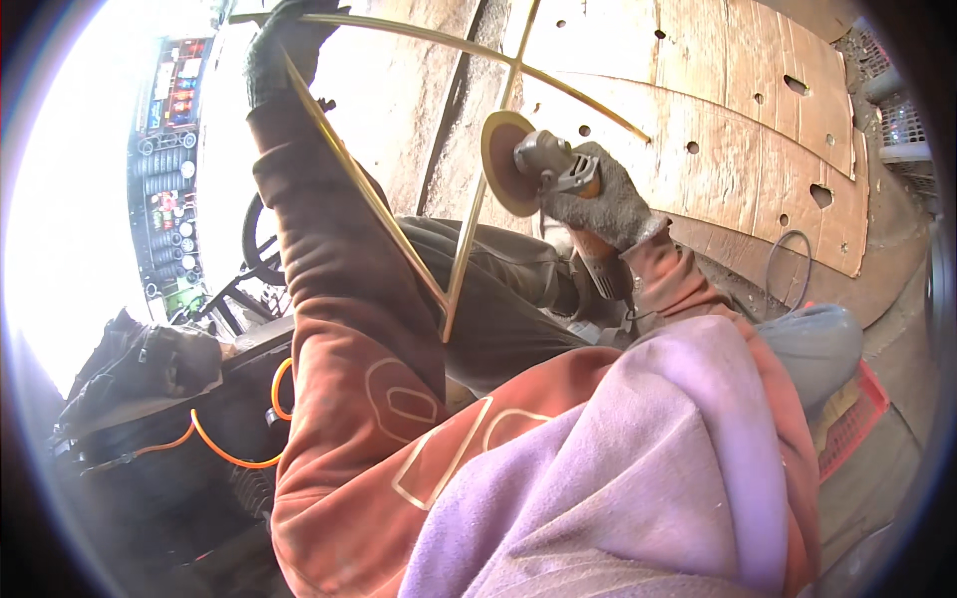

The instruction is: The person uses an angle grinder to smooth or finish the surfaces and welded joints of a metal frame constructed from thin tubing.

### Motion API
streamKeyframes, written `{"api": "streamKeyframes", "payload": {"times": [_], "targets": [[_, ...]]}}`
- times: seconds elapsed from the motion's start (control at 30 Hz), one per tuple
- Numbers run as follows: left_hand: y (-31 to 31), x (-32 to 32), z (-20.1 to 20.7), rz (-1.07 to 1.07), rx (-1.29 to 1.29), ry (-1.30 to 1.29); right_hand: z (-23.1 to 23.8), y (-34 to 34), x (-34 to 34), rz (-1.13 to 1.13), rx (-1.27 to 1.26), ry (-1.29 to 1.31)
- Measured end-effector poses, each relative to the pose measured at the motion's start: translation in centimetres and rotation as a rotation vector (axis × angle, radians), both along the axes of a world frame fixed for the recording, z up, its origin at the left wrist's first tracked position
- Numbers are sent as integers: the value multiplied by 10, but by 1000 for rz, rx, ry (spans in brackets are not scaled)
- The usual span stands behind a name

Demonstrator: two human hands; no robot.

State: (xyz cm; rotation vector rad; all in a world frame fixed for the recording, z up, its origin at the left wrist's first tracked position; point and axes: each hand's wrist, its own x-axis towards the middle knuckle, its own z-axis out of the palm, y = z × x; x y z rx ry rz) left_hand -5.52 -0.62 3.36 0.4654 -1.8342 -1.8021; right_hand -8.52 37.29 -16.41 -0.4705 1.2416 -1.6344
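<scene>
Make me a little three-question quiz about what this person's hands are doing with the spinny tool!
1. True or false: the right hand holds a grinder.
2. What does the left hand grip? A) hammer B) brass frame C) orange cable
3. Fill in: both hands wear ____.

Key: 1 true. 2 B. 3 gloves.

both arms wear rust-orange sleeves, the left one marked with pale outlined shapes. the left hand (282, 48) has a dark glove, the right hand (598, 199) a grey knitted one. lilac cloth drapes the near chest
</scene>
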Motion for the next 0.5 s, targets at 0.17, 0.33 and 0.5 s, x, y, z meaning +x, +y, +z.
{"api": "streamKeyframes", "payload": {"times": [0.17, 0.33, 0.5], "targets": [[-45, 19, -3, 2, 133, -90, 28, 21, 38, 71, -150, 20], [-68, 27, -15, -37, -80, -172, 12, 10, 27, 58, -150, -118], [-39, -3, -16, -36, 76, 9, -17, -21, -14, -77, -83, -185]]}}
